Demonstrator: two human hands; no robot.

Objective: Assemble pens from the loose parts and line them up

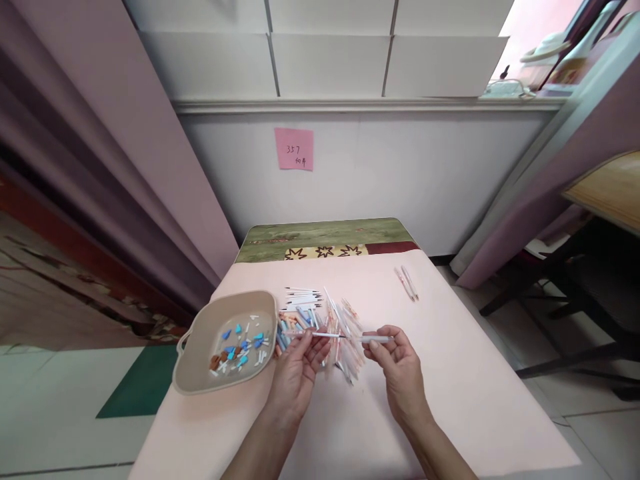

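Note:
My left hand [301,363] is closed, pinching a thin white pen refill [327,335] with a dark tip, held level and pointing right. A pinkish clear piece extends left of those fingers. Closed too, my right hand [399,363] grips a translucent pen barrel [377,339] in line with the refill. The refill's tip is close to the barrel's end; whether they touch I cannot tell. Beneath both hands lies a loose heap of clear pen barrels [345,357]. Beside it are blue and orange pen parts [290,325], and several white refills [303,298] lie in a stack behind.
A beige basin [200,367] at the left holds small blue, brown and white pieces. Two pens [407,283] lie at the right on the pink table cover [450,387]. A pink note [294,149] is on the wall. Dark chair legs [520,287] stand to the right.

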